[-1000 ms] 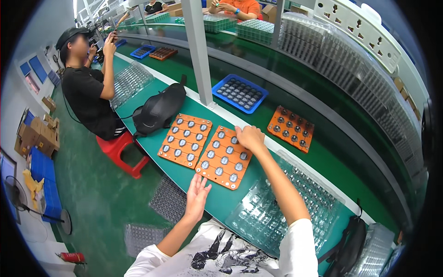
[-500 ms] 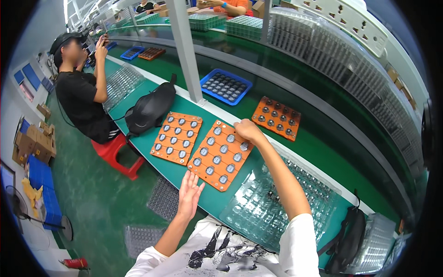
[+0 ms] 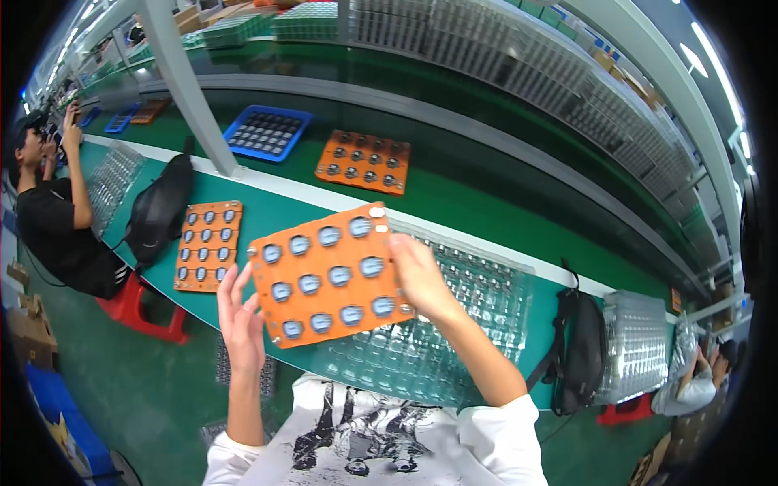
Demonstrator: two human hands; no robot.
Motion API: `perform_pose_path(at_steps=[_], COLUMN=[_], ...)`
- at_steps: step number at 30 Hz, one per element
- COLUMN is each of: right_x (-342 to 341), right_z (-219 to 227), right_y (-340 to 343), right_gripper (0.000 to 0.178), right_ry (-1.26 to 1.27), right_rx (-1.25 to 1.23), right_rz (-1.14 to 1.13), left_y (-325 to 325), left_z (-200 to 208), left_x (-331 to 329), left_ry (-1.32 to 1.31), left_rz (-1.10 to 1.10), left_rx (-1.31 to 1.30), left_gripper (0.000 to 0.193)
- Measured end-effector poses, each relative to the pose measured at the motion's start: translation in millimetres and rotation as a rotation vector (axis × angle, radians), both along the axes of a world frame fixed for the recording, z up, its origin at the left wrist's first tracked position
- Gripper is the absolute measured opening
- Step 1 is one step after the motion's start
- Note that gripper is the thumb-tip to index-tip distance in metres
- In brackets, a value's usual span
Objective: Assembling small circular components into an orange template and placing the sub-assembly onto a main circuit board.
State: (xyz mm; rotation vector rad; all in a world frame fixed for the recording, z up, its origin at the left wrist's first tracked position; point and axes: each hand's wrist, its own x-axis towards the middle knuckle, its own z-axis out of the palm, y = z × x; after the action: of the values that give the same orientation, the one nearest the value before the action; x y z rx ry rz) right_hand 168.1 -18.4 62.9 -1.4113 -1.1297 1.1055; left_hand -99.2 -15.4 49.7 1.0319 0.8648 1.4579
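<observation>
My right hand [image 3: 421, 275] grips the right edge of an orange tray [image 3: 312, 261], which is raised and tilted above the bench. Rows of small dark-rimmed parts with pale round faces [image 3: 340, 276] sit in it; I cannot tell their exact kind. At the tray's left edge is my left hand [image 3: 241, 320], fingers spread and upright; whether its fingertips touch the edge is unclear. A second orange tray [image 3: 220, 241] with similar parts lies on the green bench to the left. Under and beside the raised tray are clear plastic blister trays [image 3: 478, 324].
Beyond the white rail, the green belt carries another filled orange tray [image 3: 363, 162] and a blue tray [image 3: 301, 121]. A grey post [image 3: 182, 89] rises at the rail. Black bags [image 3: 160, 211] lie on the bench at both sides. A person in black [image 3: 61, 219] sits at far left.
The orange tray has been lifted off the bench and turned in my right hand. My left hand has risen beside its left edge. The whole view has swung to the right.
</observation>
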Motion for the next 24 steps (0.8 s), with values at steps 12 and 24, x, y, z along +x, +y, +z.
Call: perform_pose_path(at_steps=[12,24], right_x=[88.3,51.8], right_z=[-40.1,-70.1], right_y=[-207.1,-205.4], right_gripper=[0.034,0.033], right_ry=[0.185,-0.019], right_rx=[-0.214,-0.283], right_rz=[-0.561,-0.576], left_y=[20.8,13.4], left_z=[-43.9,-54.9], left_x=[98.3,112.2], left_ry=[1.180,1.151], left_rz=[-0.560,-0.472], left_rx=[0.510,0.336], left_gripper=[0.045,0.057])
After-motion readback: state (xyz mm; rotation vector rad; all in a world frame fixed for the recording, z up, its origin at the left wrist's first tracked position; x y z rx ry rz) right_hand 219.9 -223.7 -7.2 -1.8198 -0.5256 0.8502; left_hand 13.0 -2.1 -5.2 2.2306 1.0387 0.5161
